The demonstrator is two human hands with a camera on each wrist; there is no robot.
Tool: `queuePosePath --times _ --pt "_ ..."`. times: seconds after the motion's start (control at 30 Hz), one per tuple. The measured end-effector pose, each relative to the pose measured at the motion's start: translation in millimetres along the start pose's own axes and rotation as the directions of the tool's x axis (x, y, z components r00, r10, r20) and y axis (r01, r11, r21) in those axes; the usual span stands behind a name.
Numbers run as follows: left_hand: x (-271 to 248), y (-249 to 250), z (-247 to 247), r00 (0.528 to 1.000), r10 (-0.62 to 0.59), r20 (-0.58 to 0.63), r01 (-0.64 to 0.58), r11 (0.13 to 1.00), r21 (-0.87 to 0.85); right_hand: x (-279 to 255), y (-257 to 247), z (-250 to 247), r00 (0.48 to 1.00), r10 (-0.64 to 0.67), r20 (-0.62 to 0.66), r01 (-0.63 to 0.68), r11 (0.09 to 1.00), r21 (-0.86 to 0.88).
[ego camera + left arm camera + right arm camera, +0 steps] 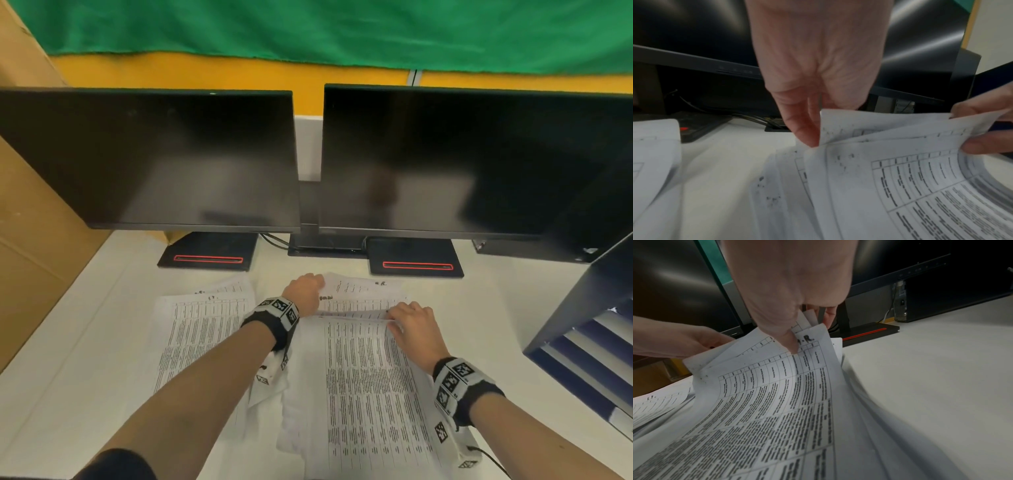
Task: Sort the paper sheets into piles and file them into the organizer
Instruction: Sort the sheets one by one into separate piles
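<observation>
A stack of printed table sheets point(366, 383) lies on the white desk in front of me, its far edges lifted and fanned. My left hand point(308, 287) pinches the far left corner of the upper sheets point(890, 129) between thumb and fingers. My right hand point(399, 320) pinches the far right corner; its thumb point(791, 344) presses on the top sheet point(777, 394) beside a handwritten mark, with fingers behind. A second pile of sheets point(202, 329) lies flat to the left. The dark blue organizer point(579, 308) stands at the right edge, paper in its slots.
Two dark monitors point(154, 157) point(479, 161) stand close behind the papers, their bases point(209, 253) point(416, 262) just beyond the sheets. Cardboard point(37, 219) borders the desk on the left. Bare white desk point(486, 308) lies between the stack and the organizer.
</observation>
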State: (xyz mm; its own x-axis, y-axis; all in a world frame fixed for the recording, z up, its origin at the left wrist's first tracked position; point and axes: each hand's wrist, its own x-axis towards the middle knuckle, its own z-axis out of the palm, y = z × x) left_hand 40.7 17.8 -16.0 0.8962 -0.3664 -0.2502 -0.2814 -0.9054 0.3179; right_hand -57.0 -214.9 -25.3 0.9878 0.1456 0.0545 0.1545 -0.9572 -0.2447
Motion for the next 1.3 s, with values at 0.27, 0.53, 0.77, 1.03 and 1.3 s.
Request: queuePosePath --times 0.27,0.53,0.77,1.03,1.3 --pt "-17 12 0 0.947 0.289 -0.138 -0.276 0.955 0.108 5 -3 3 0.999 -0.034 0.015 0.034 0.999 -0.018" --pt "-6 13 -9 0.960 0.179 -0.215 -0.191 0.981 -0.040 0 -1 2 0.998 -0.056 -0.004 0.055 0.995 -0.079" --pt "7 20 -15 0.927 0.310 -0.209 -0.219 0.903 0.371 -6 1 -6 0.998 -0.031 -0.053 0.025 0.994 -0.110" --pt "1 9 -17 0.934 0.294 -0.205 -0.240 0.938 0.251 0 2 -4 0.998 0.033 0.045 -0.037 0.996 0.079" --pt "-19 -2 -19 0.952 0.299 0.064 -0.285 0.943 -0.170 2 2 3 0.997 -0.051 0.050 0.045 0.993 0.114"
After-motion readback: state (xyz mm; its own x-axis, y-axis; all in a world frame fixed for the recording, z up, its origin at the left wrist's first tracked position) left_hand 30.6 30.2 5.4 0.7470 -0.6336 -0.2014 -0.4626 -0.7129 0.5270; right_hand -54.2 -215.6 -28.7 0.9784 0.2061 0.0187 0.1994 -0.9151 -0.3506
